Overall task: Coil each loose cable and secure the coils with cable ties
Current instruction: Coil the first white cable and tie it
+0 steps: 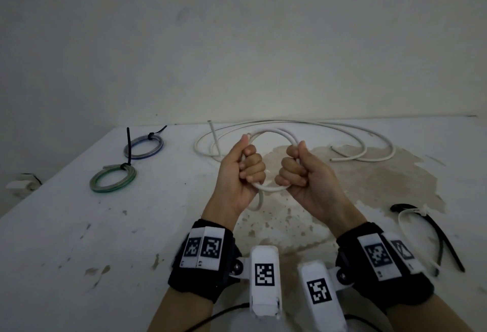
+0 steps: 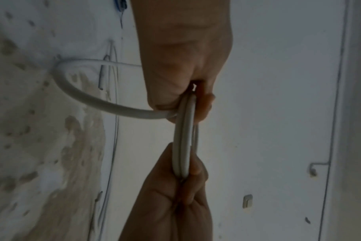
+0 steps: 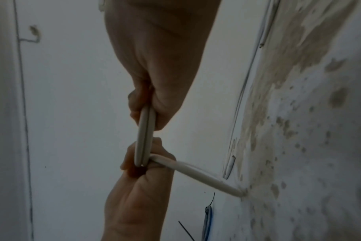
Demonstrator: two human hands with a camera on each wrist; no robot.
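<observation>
I hold a small coil of thick white cable (image 1: 272, 187) upright above the stained white table (image 1: 79, 226). My left hand (image 1: 249, 165) grips its left side, and my right hand (image 1: 292, 168) grips its right side. In the left wrist view two turns of the coil (image 2: 184, 138) lie side by side between my left hand (image 2: 185, 73) and right hand (image 2: 175, 203). The right wrist view shows the same coil (image 3: 145, 135) between right hand (image 3: 161, 73) and left hand (image 3: 140, 195). A cable tail (image 3: 196, 172) runs from the left fist down to the table.
More loose white cable (image 1: 342, 127) lies in wide loops along the table's far side by the wall. A blue coil (image 1: 143, 146) and a green coil (image 1: 113, 179), each bound with a black tie, lie at the left. Black and white cable ties (image 1: 427, 229) lie at the right.
</observation>
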